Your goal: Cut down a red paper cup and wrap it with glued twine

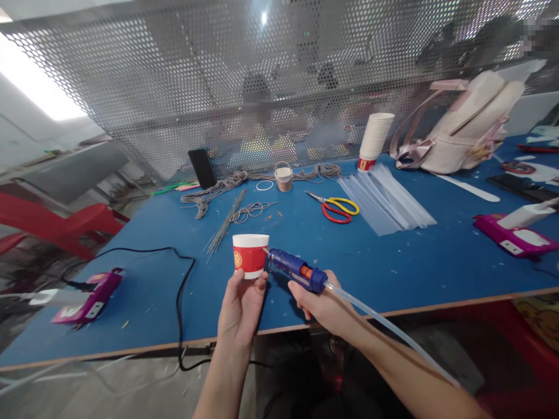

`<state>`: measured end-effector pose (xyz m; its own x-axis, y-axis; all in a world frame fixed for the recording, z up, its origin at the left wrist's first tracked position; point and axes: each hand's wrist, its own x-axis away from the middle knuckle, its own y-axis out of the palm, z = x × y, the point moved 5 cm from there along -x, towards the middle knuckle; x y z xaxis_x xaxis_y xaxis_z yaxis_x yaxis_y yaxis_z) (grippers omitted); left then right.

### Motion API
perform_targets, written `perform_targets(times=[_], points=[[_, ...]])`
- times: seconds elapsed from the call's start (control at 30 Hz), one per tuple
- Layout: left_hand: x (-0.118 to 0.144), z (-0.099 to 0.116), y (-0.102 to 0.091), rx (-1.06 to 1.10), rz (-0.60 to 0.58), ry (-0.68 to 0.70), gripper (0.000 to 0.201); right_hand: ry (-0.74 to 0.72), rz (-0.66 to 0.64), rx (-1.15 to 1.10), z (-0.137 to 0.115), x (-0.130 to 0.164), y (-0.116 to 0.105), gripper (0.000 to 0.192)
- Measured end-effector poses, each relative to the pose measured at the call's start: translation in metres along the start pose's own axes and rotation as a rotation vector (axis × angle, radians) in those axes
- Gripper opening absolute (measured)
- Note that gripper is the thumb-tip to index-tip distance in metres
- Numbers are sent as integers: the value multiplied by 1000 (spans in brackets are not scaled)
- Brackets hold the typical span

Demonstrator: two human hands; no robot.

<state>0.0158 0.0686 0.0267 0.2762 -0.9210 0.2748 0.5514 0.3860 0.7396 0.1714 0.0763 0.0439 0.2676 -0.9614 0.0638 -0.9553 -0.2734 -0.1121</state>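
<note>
Upright in my left hand [244, 302] is a red and white paper cup [250, 256], gripped near its base by thumb and fingers. My right hand [321, 302] is wrapped round a blue hot glue gun [290, 265], whose nozzle points left at the upper right side of the cup. Whether the tip touches the cup, I cannot tell. A long clear glue stick [379, 319] runs out of the gun's back end over my right forearm. Beyond the cup lie thin grey-green wires [227, 224] and a loop of grey cord [252, 213].
Scissors with red and yellow handles [336, 209] lie beside clear plastic strips [386, 201]. Behind stand a small cord-wrapped basket [283, 177], stacked paper cups [376, 139], a phone [202, 169] and a pale backpack [458, 134]. Purple power strips [102, 294] sit at both sides; a black cable [180, 291] crosses the left edge.
</note>
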Motion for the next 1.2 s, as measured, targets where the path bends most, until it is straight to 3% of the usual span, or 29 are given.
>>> perform_targets(times=[0.27, 0.5, 0.67, 0.97, 1.2], points=[[-4, -5, -6, 11, -81, -15, 20, -136, -41, 30, -8, 1, 7, 30], [-4, -3, -7, 57, -86, -37, 21, -44, 8, -22, 4, 1, 2, 31], [-2, -1, -2, 54, -26, -37, 27, 28, 17, -76, 8, 1, 1, 31], [-1, -6, 0, 64, -5, -4, 25, -132, -20, 15, -4, 2, 7, 29], [1, 0, -1, 25, -10, 40, 18, 37, 42, -62, 9, 1, 1, 30]])
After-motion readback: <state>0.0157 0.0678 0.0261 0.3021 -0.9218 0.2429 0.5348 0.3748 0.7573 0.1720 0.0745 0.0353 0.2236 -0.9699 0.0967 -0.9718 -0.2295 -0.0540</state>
